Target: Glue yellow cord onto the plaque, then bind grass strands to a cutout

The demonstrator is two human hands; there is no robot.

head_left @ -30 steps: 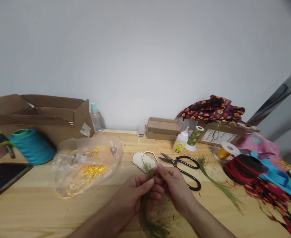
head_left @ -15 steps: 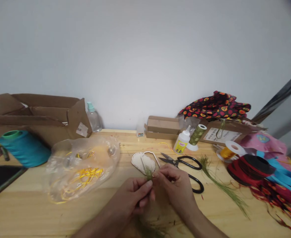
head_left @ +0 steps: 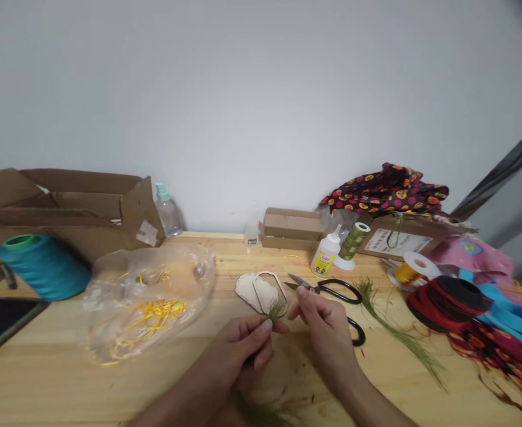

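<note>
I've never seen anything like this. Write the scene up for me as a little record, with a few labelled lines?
Left hand: pinches a green grassy sprig
Right hand: half open, just beside the sprig, contact unclear
Closest items: pale cut-out shape, black-handled scissors
Surface: wooden table
Also there: glue bottle, plastic bag of yellow cord, second sprig

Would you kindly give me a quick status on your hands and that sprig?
Left hand pinching feathery green sprig. Right hand open beside it. Black-handled scissors just past the right hand.
</note>
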